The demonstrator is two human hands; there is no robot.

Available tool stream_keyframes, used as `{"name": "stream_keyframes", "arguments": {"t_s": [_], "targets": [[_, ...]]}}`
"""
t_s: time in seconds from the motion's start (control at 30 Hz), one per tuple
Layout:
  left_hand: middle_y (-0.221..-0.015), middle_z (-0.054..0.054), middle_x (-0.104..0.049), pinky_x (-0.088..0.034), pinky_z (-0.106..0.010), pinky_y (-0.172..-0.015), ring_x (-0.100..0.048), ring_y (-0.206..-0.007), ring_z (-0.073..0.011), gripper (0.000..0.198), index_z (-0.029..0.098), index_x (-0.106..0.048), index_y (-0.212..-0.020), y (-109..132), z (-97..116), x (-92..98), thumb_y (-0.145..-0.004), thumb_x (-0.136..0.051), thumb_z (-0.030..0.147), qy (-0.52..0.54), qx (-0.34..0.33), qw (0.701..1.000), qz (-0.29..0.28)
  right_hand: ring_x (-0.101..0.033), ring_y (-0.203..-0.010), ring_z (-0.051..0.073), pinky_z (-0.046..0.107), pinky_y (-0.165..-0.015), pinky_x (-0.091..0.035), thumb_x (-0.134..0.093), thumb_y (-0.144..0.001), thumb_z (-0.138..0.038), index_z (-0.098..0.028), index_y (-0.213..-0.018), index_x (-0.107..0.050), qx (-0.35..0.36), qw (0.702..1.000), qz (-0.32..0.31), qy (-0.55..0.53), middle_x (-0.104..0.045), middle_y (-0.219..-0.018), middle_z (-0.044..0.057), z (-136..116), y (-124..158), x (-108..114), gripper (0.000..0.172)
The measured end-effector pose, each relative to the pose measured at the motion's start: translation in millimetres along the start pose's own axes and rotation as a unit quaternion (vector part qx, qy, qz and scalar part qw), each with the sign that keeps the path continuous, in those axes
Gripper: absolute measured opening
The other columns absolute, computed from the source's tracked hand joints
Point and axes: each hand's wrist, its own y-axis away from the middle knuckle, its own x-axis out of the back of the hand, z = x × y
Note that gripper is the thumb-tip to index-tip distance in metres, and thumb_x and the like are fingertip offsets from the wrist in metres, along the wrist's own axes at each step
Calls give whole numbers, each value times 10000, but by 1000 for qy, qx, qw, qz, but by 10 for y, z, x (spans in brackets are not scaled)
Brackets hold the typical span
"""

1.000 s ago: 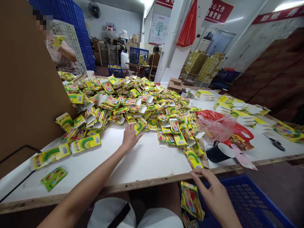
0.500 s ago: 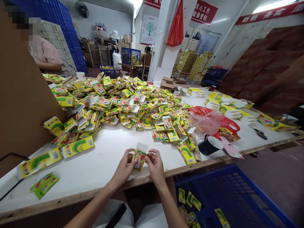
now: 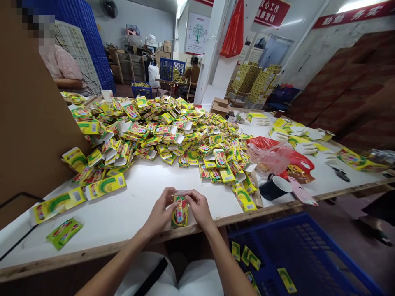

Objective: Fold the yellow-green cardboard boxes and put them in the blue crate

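Between my two hands, close to the table's front edge, stands a small yellow-green candy box (image 3: 180,213) with red print. My left hand (image 3: 165,207) grips its left side, thumb on the front face. My right hand (image 3: 197,205) has its fingers at the box's top right, by the pale flap, which is partly hidden behind the fingers. Beyond them a large heap of similar small boxes (image 3: 160,131) covers the back of the table, several with white flaps sticking up.
Flat yellow cartons (image 3: 106,186) and a green packet (image 3: 64,233) lie at left, by a brown cardboard panel (image 3: 33,123). At right are a dark mug (image 3: 275,188), a pink phone (image 3: 302,191) and a red bag (image 3: 300,160). A blue crate (image 3: 308,246) holding several boxes stands below right.
My fingers have moved up to the top of the box. Its white flap, raised before, is now mostly down or covered by my fingers.
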Motion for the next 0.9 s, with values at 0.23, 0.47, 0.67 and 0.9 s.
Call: {"name": "stream_keyframes", "arguments": {"t_s": [0.23, 0.47, 0.67, 0.9], "targets": [[-934, -43, -659, -472, -315, -842, -603, -906, -177, 130, 188, -613, -892, 89, 101, 8, -828, -515, 246, -112, -26, 992, 46, -611, -870, 180, 298, -775, -477, -570, -821, -267, -199, -900, -648, 34, 999, -9, 2, -669, -933, 54, -159, 147, -88, 130], [-817, -24, -656, -492, -264, -704, -611, -767, -159, 177, 177, -614, -877, 96, 93, -33, -812, -547, 328, -71, 20, 992, 104, -590, -705, 154, 266, -677, -471, -566, -802, -271, -179, -844, -650, 5, 999, 26, 46, -661, -756, 21, -255, 98, -159, 132], [-793, -35, -660, -496, -273, -699, -615, -757, -169, 211, 166, -619, -850, 71, 44, -58, -813, -543, 360, -51, 37, 990, 128, -574, -682, 147, 259, -659, -463, -540, -826, -302, -183, -782, -623, -5, 999, 9, 38, -632, -717, 4, -266, 35, -115, 151], [-990, -63, -666, -499, -325, -815, -618, -899, -196, 256, 193, -637, -1000, 204, 17, -37, -833, -523, 350, -46, 22, 996, 75, -622, -788, 181, 288, -726, -490, -571, -809, -281, -196, -869, -620, -21, 999, -9, -26, -673, -830, 30, -147, 153, -149, 116]]}}
